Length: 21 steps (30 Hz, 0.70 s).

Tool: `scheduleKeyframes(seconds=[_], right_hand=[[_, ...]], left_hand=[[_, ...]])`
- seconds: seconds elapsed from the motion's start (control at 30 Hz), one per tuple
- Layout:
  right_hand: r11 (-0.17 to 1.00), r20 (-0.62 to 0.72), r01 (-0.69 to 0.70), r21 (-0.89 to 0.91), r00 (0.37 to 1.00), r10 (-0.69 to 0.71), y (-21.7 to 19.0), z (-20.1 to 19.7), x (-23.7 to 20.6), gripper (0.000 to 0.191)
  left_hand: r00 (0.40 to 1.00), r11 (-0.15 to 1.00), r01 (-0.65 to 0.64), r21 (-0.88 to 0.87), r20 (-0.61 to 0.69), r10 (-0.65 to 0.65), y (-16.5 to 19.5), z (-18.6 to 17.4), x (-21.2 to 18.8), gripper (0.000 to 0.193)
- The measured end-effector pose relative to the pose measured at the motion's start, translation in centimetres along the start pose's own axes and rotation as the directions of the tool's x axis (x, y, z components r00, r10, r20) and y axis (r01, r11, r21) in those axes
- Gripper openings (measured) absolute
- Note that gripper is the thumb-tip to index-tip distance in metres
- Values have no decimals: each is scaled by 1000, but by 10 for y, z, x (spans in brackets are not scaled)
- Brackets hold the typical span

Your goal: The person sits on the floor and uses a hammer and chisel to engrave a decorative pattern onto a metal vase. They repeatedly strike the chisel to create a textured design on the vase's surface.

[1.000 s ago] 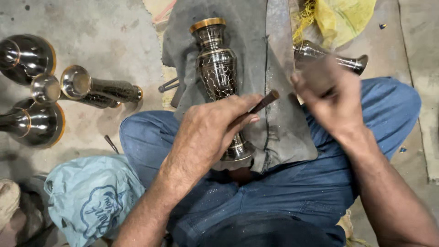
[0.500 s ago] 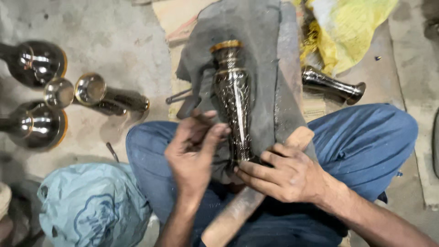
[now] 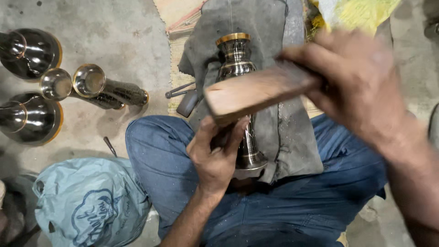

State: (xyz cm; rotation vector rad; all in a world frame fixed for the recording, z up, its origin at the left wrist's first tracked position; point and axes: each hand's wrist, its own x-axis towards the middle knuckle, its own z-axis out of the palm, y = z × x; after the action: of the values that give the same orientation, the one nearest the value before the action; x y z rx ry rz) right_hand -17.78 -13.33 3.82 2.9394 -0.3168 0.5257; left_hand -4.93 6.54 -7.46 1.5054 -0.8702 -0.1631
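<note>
A person sits cross-legged on a concrete floor (image 3: pixel 132 41) in blue trousers (image 3: pixel 320 192), a dark metal vase (image 3: pixel 238 59) with a brass-coloured rim lying lengthwise across the lap on a grey cloth (image 3: pixel 256 23). The left hand (image 3: pixel 215 160) is closed around the lower body of the vase, fingers (image 3: pixel 235 132) curled over it near the flared foot, thumb on the near side. The right hand (image 3: pixel 361 87), blurred, is raised above the vase with its fingers wrapped tight around one end of a thick wooden block (image 3: pixel 256 91), which juts out to the left over the middle of the vase; whether the wood touches the metal cannot be told. The cloth drapes over both knees and runs up past the vase's mouth. On the floor to the left lie more metal vessels: two round-bellied dark pots (image 3: pixel 32 50) and two slender vases (image 3: pixel 105 89) with open mouths, close together. A pale blue bag (image 3: pixel 91 206) sits beside the left knee, a small dark tool (image 3: pixel 109 146) just above it. A pair of pliers (image 3: pixel 180 89) rests at the cloth's left edge, and a yellow bag (image 3: pixel 361 13) lies at the top right.
</note>
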Motion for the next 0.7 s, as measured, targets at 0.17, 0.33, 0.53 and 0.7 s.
scheduleKeyframes(seconds=[0.17, 0.33, 0.53, 0.7], right_hand=[[968, -29, 70, -240, 996, -80, -8, -36, 29, 29], [996, 129, -76, 53, 989, 69, -8, -43, 41, 37], [991, 178, -114, -75, 976, 126, -3, -39, 21, 39], [919, 141, -293, 263, 954, 264, 4, -33, 2, 49]], left_hand=[[1000, 999, -27, -43, -11, 26, -1, 4, 1, 33], [992, 992, 123, -25, -9, -123, 8, 3, 5, 34], [990, 997, 77, -4, 119, -76, 17, -1, 19, 33], [949, 997, -31, 74, 316, 6, 19, -8, 38, 35]])
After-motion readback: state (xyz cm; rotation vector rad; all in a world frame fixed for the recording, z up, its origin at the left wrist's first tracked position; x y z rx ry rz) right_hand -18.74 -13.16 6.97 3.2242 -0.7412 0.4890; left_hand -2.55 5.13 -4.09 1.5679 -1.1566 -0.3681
